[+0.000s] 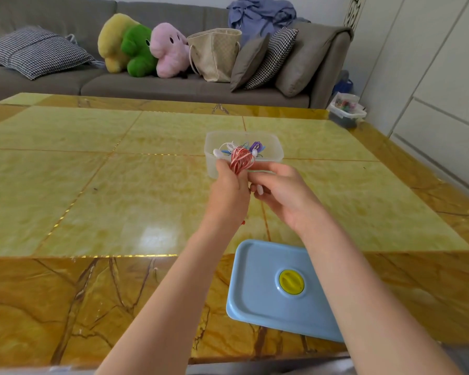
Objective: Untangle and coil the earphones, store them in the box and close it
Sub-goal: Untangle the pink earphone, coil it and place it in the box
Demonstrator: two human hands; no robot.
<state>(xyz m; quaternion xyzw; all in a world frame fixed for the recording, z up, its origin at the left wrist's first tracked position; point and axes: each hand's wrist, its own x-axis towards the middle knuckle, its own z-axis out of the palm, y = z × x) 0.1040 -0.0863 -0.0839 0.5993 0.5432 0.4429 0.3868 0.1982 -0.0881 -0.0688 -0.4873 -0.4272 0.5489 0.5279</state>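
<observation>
Nearest: one lid [279,290], pale blue plastic, a rounded rectangle with a raised rim, lying flat on the table [92,185] near its front edge. One round yellow knob [291,282] sits in its middle. The right forearm crosses over the lid's right side.

Table: glossy stone-like top, yellow-green panels split by thin gold lines, bordered by amber veined slabs.

Mid-table: two bare hands, close together, raised just in front of the box. Left hand [229,185]: fingers curled round one coil [241,157] of red-and-white cord, wound in oval loops that stand up from the fist. Right hand [279,188]: fingers curled and bent in toward the coil's lower end; whether they actually pinch the cord cannot be told.

One box [271,150], clear plastic, rectangular with rounded corners, open, just behind the hands. Inside: a purple bundle [256,146] of looped cord, some white cord with a white earbud [217,152] at the left wall, and bits of blue; exact count of sets in there cannot be told.

Far: one grey fabric sofa [173,85]. On it, three plush toys: yellow [111,39], green [137,50], pink [168,50]. One beige woven bag [217,54]. Three cushions: two houndstooth, one plain grey. One crumpled blue garment [257,14] on the backrest.
</observation>
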